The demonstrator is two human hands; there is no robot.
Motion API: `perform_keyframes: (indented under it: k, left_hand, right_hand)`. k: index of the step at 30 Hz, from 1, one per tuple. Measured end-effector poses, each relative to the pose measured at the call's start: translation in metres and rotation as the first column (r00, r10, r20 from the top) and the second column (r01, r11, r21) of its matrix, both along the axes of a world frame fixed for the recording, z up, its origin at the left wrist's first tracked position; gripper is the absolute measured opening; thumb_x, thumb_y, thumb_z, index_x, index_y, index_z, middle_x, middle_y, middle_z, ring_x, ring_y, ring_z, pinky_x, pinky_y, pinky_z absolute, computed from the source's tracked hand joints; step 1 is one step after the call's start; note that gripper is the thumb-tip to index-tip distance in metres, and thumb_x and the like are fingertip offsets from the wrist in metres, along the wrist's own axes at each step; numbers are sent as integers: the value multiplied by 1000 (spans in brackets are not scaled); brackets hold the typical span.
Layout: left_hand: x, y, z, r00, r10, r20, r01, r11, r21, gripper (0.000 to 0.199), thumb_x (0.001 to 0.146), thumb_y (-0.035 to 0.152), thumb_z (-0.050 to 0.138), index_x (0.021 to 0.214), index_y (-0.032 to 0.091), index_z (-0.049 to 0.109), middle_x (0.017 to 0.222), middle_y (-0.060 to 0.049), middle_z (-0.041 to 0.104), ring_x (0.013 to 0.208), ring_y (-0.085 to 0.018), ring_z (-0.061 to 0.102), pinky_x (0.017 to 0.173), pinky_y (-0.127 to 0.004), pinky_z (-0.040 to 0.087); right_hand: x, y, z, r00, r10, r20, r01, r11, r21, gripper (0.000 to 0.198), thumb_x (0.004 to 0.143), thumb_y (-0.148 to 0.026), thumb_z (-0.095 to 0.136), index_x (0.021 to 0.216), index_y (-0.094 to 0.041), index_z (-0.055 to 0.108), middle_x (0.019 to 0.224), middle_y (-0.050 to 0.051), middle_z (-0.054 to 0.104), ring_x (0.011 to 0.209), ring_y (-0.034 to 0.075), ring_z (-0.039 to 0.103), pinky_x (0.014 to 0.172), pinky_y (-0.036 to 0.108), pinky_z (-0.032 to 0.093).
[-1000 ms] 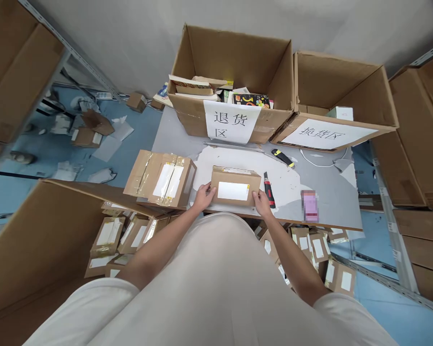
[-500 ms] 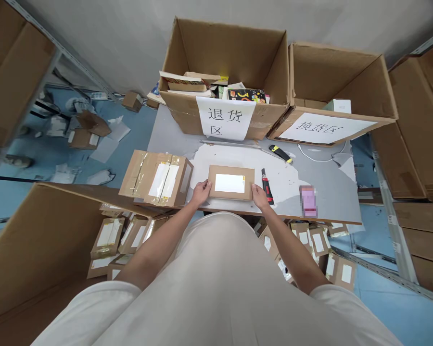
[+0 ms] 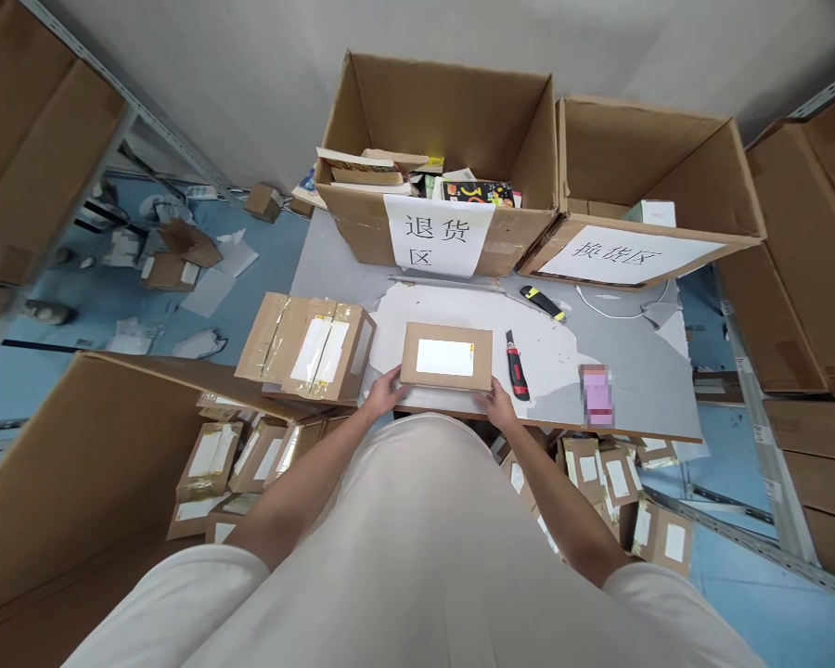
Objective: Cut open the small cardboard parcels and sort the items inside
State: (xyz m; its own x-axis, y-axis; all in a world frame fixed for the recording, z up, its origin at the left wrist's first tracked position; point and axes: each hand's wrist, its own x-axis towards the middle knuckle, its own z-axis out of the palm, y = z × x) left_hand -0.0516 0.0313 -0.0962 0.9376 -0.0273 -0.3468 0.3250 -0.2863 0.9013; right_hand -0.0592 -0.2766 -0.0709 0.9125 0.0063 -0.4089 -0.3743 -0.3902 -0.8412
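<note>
A small flat cardboard box (image 3: 412, 366) with a white label on top is in front of me at the table's near side. My left hand (image 3: 384, 391) grips its near left corner, with the fingertips against the edge. At the near right corner, my right hand (image 3: 499, 404) has its fingers tucked partly under the box, where they are hidden. A red and black utility knife (image 3: 518, 367) lies just right of the box. Left of my left hand sits a larger taped carton (image 3: 287, 341) with a white label.
Two big open cartons stand at the back: one with books (image 3: 515, 227), one with a white box (image 3: 563, 243). A yellow and black cutter (image 3: 543, 303), a white cable (image 3: 616, 316) and a blurred pink item (image 3: 597, 394) lie on the table (image 3: 640, 371). Labelled parcels (image 3: 212, 449) are below.
My hands have slid from the box's sides down to its near corners, the right fingers now reaching underneath. The box stays in nearly the same place. The view has shifted slightly.
</note>
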Motion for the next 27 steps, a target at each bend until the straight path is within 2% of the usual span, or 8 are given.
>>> perform_keyframes:
  k: [3, 6, 10, 13, 16, 23, 25, 27]
  left_hand:
    - [2, -4, 14, 999, 11, -31, -12, 999, -42, 65, 71, 40, 67, 129, 16, 54, 129, -13, 60, 120, -26, 56, 101, -43, 46]
    - [7, -4, 41, 999, 28, 32, -29, 999, 34, 55, 77, 47, 61, 122, 15, 59, 123, -14, 63, 111, -25, 61, 91, -40, 51]
    - [23, -10, 78, 995, 33, 95, -58, 958, 280, 46, 84, 53, 52, 102, 14, 68, 98, -11, 69, 91, -22, 64, 83, -34, 50]
    - [37, -19, 91, 997, 38, 66, -61, 921, 386, 47, 86, 55, 46, 86, 15, 70, 80, -8, 68, 81, -21, 63, 78, -32, 48]
    - [45, -25, 91, 998, 39, 51, -56, 917, 394, 48, 86, 55, 45, 86, 15, 71, 80, -8, 67, 80, -21, 61, 77, -33, 47]
    - [38, -27, 79, 998, -2, 69, -21, 943, 333, 69, 65, 53, 72, 119, 11, 62, 103, -14, 62, 93, -27, 60, 87, -41, 49]
    - [34, -27, 75, 997, 32, 70, -51, 954, 295, 68, 68, 52, 70, 122, 12, 60, 107, -14, 61, 98, -27, 60, 90, -42, 49]
    - [30, -24, 69, 997, 47, 65, -58, 980, 189, 69, 70, 48, 69, 130, 14, 55, 117, -15, 59, 108, -28, 58, 93, -41, 49]
  right_hand:
    - [3, 6, 9, 998, -69, 8, 68, 997, 48, 56, 74, -37, 59, 126, -19, 51, 124, 13, 62, 101, 24, 63, 88, 43, 51]
    - [10, 3, 28, 995, -44, 84, 43, 999, 10, 49, 79, -49, 53, 117, -18, 57, 113, 13, 66, 93, 23, 63, 82, 40, 52]
    - [29, -1, 54, 983, 26, 184, 18, 972, -234, 50, 86, -60, 40, 95, -17, 62, 95, 12, 67, 87, 25, 61, 79, 38, 47]
    - [42, 1, 63, 989, 38, 140, 18, 926, -377, 56, 88, -65, 29, 77, -19, 59, 79, 11, 65, 78, 26, 59, 71, 36, 43]
    - [49, 3, 63, 996, 9, 85, 24, 928, -371, 55, 88, -66, 28, 74, -21, 56, 75, 11, 65, 74, 25, 59, 67, 34, 42]
    - [52, 4, 53, 993, -89, 74, 107, 953, -285, 57, 85, -66, 36, 92, -16, 62, 92, 14, 68, 87, 27, 62, 78, 37, 46]
    - [49, 2, 46, 989, -128, 69, 139, 969, -203, 55, 86, -62, 35, 99, -16, 62, 101, 15, 67, 94, 27, 61, 83, 38, 47]
    - [43, -3, 38, 986, -160, 44, 162, 986, -32, 51, 89, -53, 31, 110, -17, 60, 116, 14, 63, 105, 25, 59, 87, 39, 49]
